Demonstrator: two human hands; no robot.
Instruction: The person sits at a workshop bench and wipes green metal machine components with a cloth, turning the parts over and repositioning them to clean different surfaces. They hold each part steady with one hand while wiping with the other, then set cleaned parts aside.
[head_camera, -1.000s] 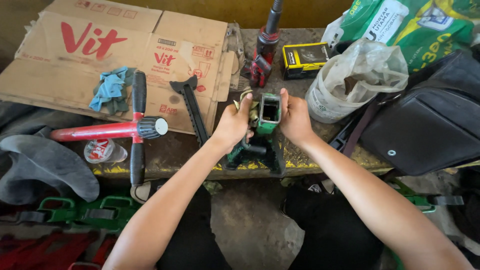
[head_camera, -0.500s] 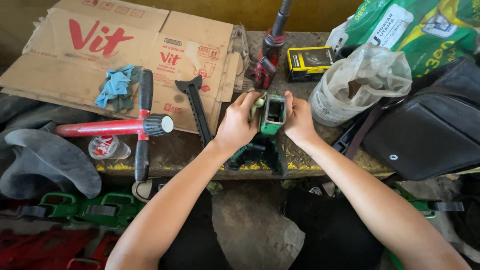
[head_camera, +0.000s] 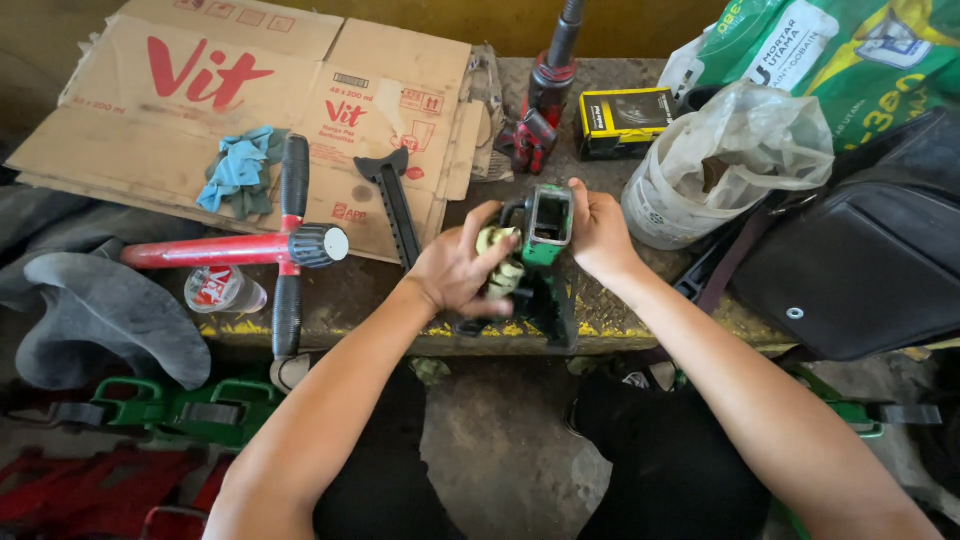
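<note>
Green metal clamp body (head_camera: 547, 225) stands upright at the bench (head_camera: 380, 300) front edge, between both hands. Right hand (head_camera: 600, 232) remains wrapped round its right side, steadying it. Left hand (head_camera: 455, 270) has changed: half a second ago it gripped the clamp's left side; now its fingers are closed on a pale rag (head_camera: 500, 262), pressed to the clamp's left face. Judgement: wiping is under way. Red-handled tool (head_camera: 240, 248) lies untouched, well left.
</note>
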